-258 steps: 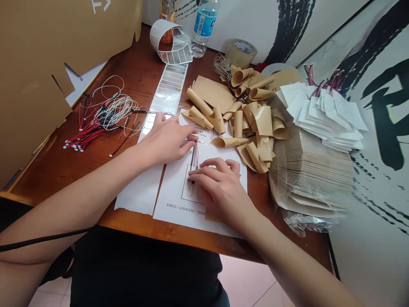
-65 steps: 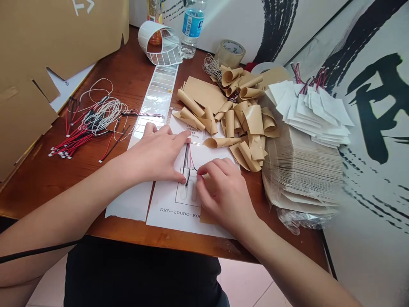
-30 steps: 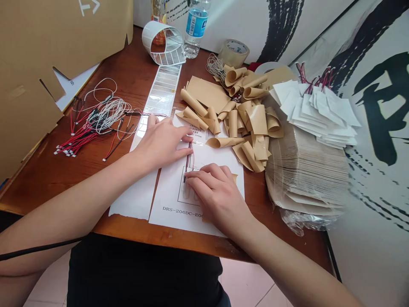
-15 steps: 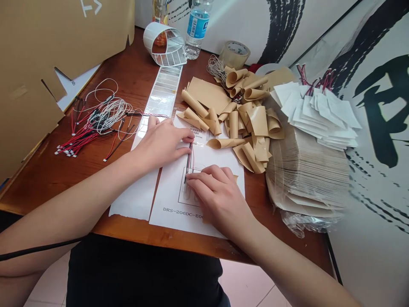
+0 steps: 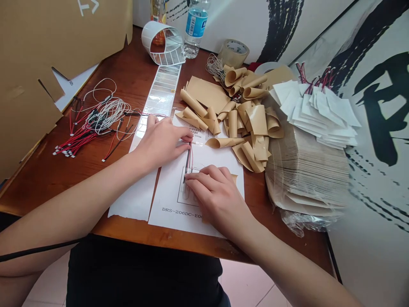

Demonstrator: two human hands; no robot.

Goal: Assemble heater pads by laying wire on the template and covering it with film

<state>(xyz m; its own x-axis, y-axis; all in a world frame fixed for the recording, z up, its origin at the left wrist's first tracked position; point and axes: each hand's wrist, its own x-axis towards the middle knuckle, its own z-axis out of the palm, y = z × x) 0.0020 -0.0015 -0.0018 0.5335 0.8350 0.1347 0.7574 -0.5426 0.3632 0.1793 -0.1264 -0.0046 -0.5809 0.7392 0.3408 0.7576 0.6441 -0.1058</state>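
Note:
A thin bundle of red and black wires (image 5: 189,155) runs over a printed white sheet (image 5: 179,219), between my two hands. My left hand (image 5: 162,138) is closed on the bundle's far end, thumb and forefinger together beside a clear strip. My right hand (image 5: 215,187) has its fingers pressed together on the near end, over the rectangle drawn on the sheet. A black tip shows just left of these fingertips. What lies under the right palm is hidden.
Left is a tangle of red, black and white wires (image 5: 99,119). A label roll (image 5: 162,42) and a bottle (image 5: 195,30) stand behind. Curled brown paper pieces (image 5: 252,123), tape (image 5: 234,53) and a stack of cards (image 5: 309,170) are right. A cardboard box (image 5: 64,42) borders the left.
The view has shifted very slightly. Both hands stay in place on the wires, with no other clear movement.

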